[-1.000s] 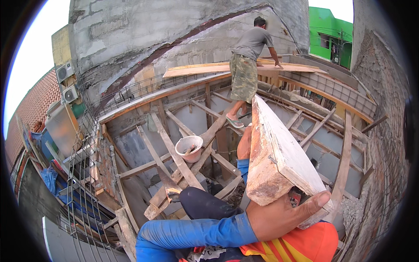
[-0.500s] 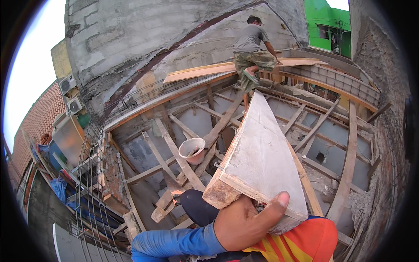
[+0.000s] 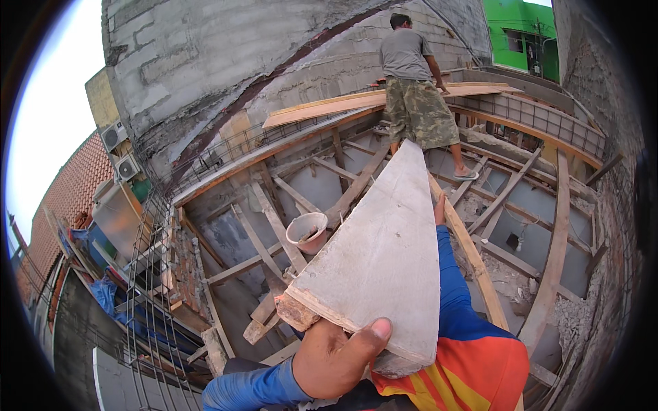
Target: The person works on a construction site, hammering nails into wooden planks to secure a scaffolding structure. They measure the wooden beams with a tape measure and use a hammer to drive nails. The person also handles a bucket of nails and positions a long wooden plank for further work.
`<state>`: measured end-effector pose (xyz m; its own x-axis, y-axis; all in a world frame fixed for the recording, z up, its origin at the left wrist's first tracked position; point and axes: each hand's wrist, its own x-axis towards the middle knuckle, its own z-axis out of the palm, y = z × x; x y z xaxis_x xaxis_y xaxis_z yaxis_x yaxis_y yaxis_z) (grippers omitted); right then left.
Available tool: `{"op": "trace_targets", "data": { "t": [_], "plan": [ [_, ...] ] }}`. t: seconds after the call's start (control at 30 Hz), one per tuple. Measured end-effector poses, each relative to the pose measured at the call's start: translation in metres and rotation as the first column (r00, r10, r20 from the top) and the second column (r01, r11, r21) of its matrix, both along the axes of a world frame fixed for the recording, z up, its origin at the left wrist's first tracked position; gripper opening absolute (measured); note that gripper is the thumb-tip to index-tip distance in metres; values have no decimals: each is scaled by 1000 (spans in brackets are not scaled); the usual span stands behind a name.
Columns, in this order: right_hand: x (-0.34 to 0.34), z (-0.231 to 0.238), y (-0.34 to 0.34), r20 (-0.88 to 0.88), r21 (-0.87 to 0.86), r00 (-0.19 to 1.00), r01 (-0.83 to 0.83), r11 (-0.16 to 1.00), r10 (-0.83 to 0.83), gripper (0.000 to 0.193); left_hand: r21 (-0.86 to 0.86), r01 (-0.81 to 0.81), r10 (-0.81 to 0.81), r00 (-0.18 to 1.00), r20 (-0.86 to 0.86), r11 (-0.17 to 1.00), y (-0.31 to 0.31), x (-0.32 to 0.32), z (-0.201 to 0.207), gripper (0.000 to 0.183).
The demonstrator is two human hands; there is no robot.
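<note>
A long board with a pale grey face and a rough wooden batten along its left underside stretches away from me, its near end close to my body. My left hand is closed on that near end, thumb on top and fingers hidden beneath. Along the board's right side my right arm reaches forward in a blue sleeve. Only part of my right hand shows, between the board's edge and a long timber beam; its fingers are mostly hidden, so its grip is unclear.
Another person stands near the board's far end, facing away, beside long planks. A pale bucket sits on crossed timbers. Open gaps show between the wooden beams. Steel rebar rises at left, near a block wall.
The board's near end has swung left with my left hand. My right arm now shows, stretched forward. The other person has put down a raised leg and stands more upright.
</note>
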<state>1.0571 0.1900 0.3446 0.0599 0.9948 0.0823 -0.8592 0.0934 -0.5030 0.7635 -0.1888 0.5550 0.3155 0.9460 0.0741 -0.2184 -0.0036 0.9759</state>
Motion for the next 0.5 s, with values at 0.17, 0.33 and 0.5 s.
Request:
{"op": "trace_targets", "data": {
  "t": [0.17, 0.33, 0.5],
  "plan": [
    [-16, -10, 44, 160, 64, 987, 9, 998, -19, 60, -30, -114, 109, 986, -124, 993, -13, -7, -2, 61],
    [-29, -13, 44, 289, -3, 956, 57, 998, -54, 59, -103, -245, 215, 946, -243, 964, -13, -14, -3, 71],
    [-36, -20, 39, 194, -32, 981, 8, 999, -1, 59, -165, -266, 204, 926, -317, 950, -19, -23, -7, 72]
  ]
}}
